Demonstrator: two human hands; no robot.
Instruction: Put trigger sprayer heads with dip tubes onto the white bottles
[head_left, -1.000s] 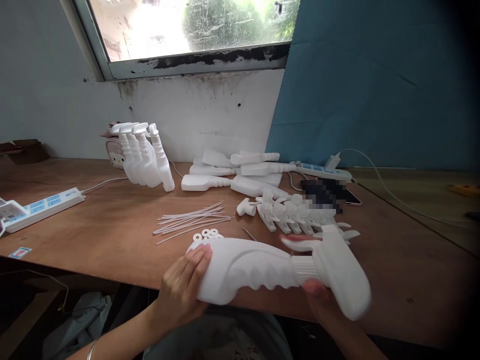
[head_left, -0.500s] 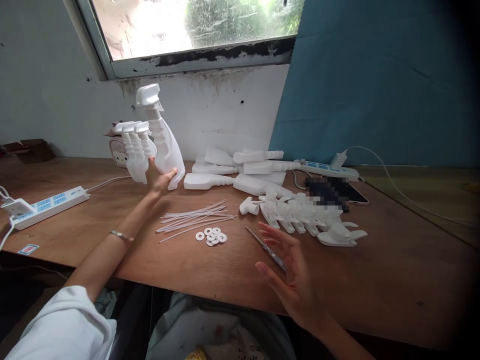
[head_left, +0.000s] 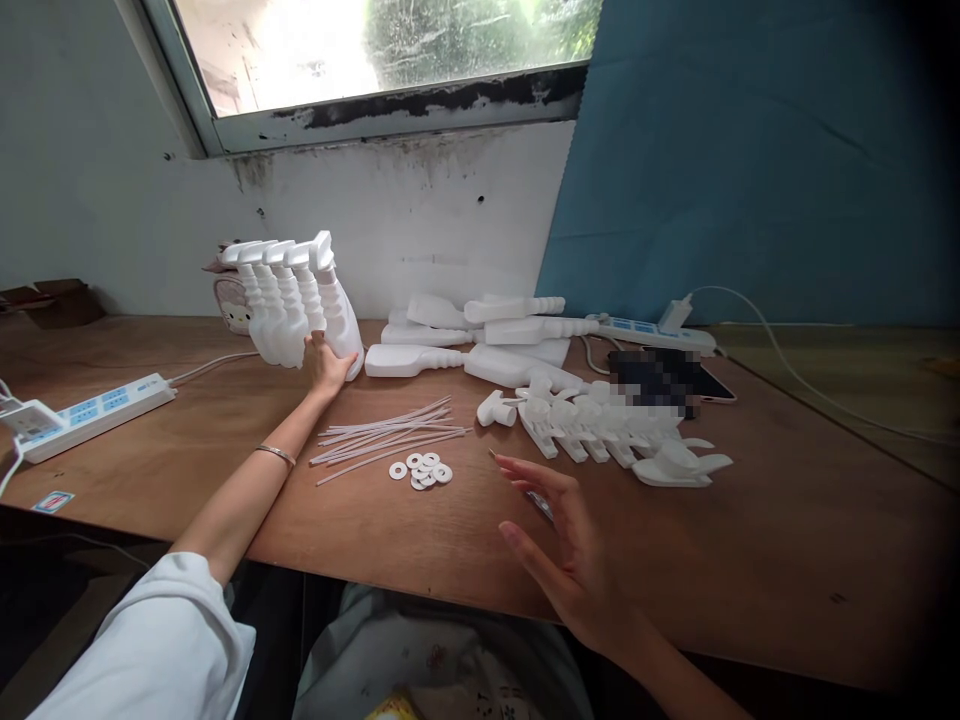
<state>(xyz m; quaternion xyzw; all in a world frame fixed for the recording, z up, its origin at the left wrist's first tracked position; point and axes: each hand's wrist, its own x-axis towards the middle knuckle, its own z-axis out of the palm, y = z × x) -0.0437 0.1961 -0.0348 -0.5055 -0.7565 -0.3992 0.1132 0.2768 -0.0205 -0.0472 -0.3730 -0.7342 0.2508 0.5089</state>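
My left hand point(head_left: 328, 365) is closed round the lower part of a white spray bottle point(head_left: 343, 325). That bottle stands upright at the right end of a row of similar spray bottles point(head_left: 276, 305). My right hand point(head_left: 566, 545) is open with fingers spread, just over a slim pointed metal tool point(head_left: 541, 506) that it mostly covers. White thin tubes point(head_left: 390, 435) lie in a loose bunch between the hands. Several white ring washers point(head_left: 442, 474) are in a small pile in front of them. To the right sit white trigger spray heads point(head_left: 577, 425).
White bottles without heads point(head_left: 416, 361) lie on their sides by the wall. Power strips stand at left point(head_left: 97, 415) and at back right point(head_left: 660, 336), with cables. A dark tablet-like device point(head_left: 701, 380) lies near the right one. The wooden table's point(head_left: 420, 560) front edge is close to me.
My left hand has brought the spray bottle down from a raised, tilted position to the end of the row. My right hand has shifted slightly left over the metal tool.
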